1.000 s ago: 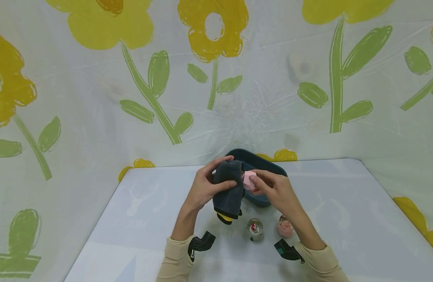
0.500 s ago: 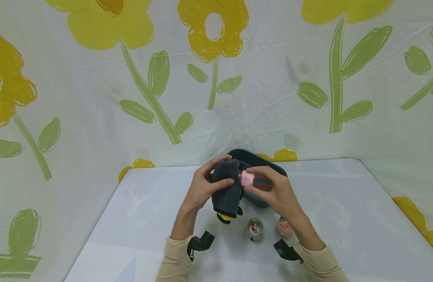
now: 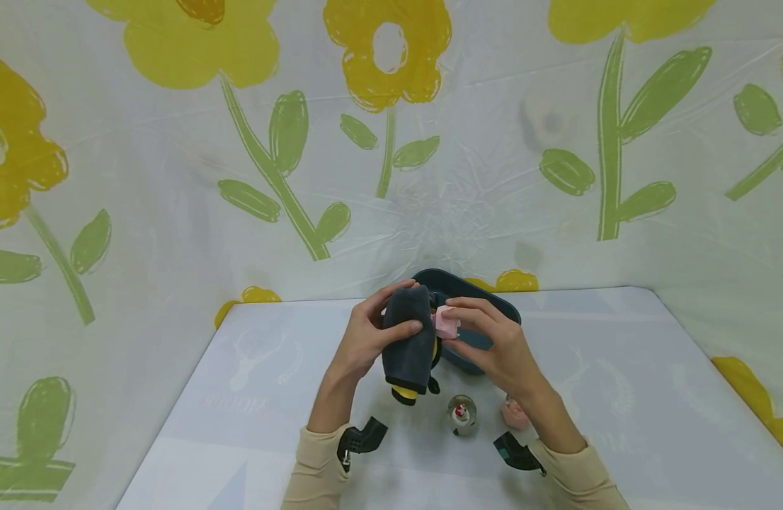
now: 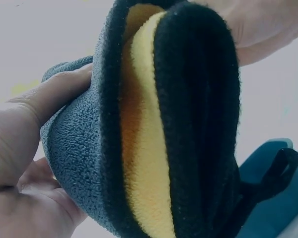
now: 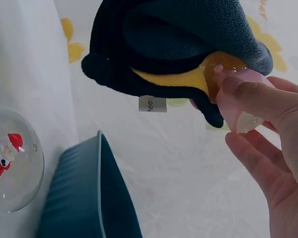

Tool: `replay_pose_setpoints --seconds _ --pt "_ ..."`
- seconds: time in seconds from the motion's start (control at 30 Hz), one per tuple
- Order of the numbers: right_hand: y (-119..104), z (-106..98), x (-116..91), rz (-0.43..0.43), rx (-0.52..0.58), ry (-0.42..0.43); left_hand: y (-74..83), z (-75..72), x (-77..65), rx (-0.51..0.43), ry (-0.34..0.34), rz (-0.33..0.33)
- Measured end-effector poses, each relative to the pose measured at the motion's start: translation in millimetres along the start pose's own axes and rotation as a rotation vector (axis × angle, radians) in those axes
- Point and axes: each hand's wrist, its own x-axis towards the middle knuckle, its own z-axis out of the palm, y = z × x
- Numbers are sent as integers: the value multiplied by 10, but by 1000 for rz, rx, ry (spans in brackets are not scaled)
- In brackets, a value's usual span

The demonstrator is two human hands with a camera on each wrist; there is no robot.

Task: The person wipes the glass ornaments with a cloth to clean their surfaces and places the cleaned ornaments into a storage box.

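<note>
My left hand (image 3: 369,333) holds a folded dark grey cloth (image 3: 407,347) with a yellow inner side and black edging, thumb across its front. In the right wrist view, a small snow globe (image 5: 241,101) has its clear dome against the yellow side, partly hidden by the cloth. Its faceted pink base sticks out to the right. The fingers of my right hand (image 3: 496,340) pinch that base. Both hands are raised over the table, in front of a dark blue basin (image 3: 466,365).
Two more snow globes stand on the white table (image 3: 270,425), nearer me than the basin. One clear globe (image 3: 461,416) has a red and white figure inside. The other, a pink globe (image 3: 514,414), is partly behind my right forearm. A flower-printed sheet (image 3: 481,177) hangs behind.
My right fingers have shifted their hold on the pink base, which has turned and moved slightly left. The cloth has tilted a little, with more yellow showing along its right edge.
</note>
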Motion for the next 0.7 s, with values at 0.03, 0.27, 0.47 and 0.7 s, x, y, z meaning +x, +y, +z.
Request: replay_pose_setpoints --seconds 0.03,0.27,0.47,0.7 --pt "-2 -4 -2 10 -2 -4 3 2 -1 3 0 -1" --pt "-39 -34 -15 140 -6 -27 54 21 -23 16 0 14" --pt "-53 -28 -26 257 -56 -22 74 34 -24 42 -8 74" --pt "-52 -13 -44 346 -10 5 105 75 -29 52 -36 122"
